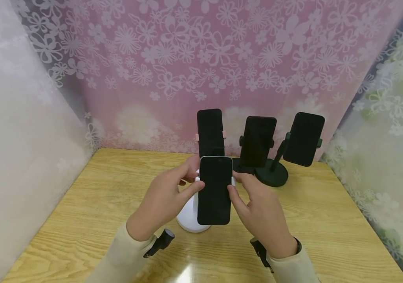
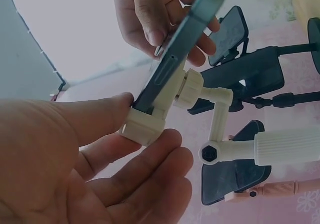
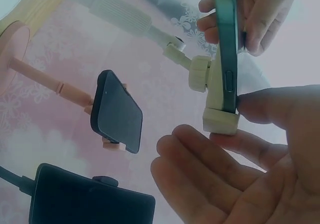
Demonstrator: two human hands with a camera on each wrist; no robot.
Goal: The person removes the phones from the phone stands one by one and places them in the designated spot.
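Note:
A smartphone [image 1: 215, 196] with a dark screen sits upright in the white clamp of a phone stand [image 1: 187, 220]. My left hand [image 1: 162, 198] pinches the clamp's left end, thumb at the phone's front edge and index finger against the clamp [image 2: 142, 127]. At the opposite end, my right hand [image 1: 263, 208] holds the clamp the same way, its thumb at the screen's edge and its index finger under the clamp [image 3: 220, 121]. The other fingers of both hands are loosely bent behind the phone. A ribbed white stem [image 2: 285, 146] and a hinged arm carry the clamp.
Behind stand three more phones in stands: one in a pink stand [image 1: 210, 131], one in a black stand [image 1: 258, 141] and one in a dark green stand [image 1: 304, 137]. All are on a wooden table [image 1: 123, 184]. A pink floral cloth [image 1: 187, 59] hangs at its back edge.

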